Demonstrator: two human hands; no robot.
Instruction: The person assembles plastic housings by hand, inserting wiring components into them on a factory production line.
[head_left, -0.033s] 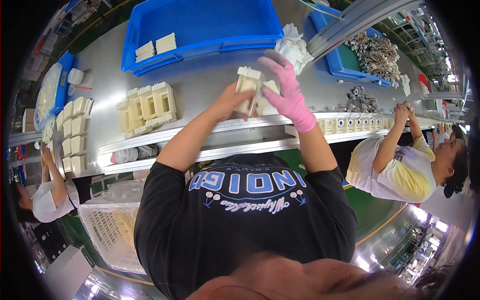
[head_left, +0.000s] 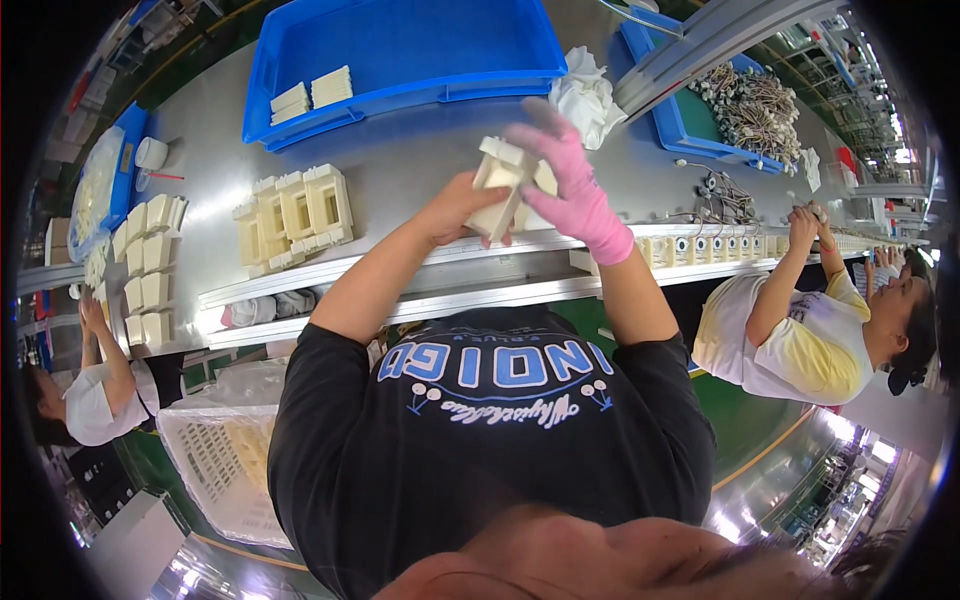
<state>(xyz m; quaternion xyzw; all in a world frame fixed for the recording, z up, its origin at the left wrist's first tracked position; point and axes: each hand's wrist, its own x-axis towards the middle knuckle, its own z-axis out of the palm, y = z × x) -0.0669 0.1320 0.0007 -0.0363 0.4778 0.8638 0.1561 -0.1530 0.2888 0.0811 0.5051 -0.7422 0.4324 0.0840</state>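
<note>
My left hand [head_left: 459, 208] is bare and closed around a cream plastic housing [head_left: 501, 175], a hollow box-like part held tilted above the table's near edge. Its fingertips show under the part. My right hand [head_left: 572, 185] wears a pink glove and is beside the housing's right side, its fingers spread and slightly blurred. The gloved thumb lies against or just in front of the housing; I cannot tell which. Behind that thumb shows another cream surface, perhaps of the same part. Left of my hands, several similar cream housings [head_left: 327, 205] stand in a row on the metal table [head_left: 400, 150].
A large blue tray [head_left: 420, 95] with two stacks of cream pieces lies ahead. White crumpled cloth [head_left: 585, 100] sits by a metal post. Wired parts [head_left: 745, 110] fill a blue bin at right. More housings [head_left: 150, 245] stand at left. Co-workers sit on both sides.
The housing has turned and tilted a little in my left hand. The gloved fingers have shifted slightly to the left.
</note>
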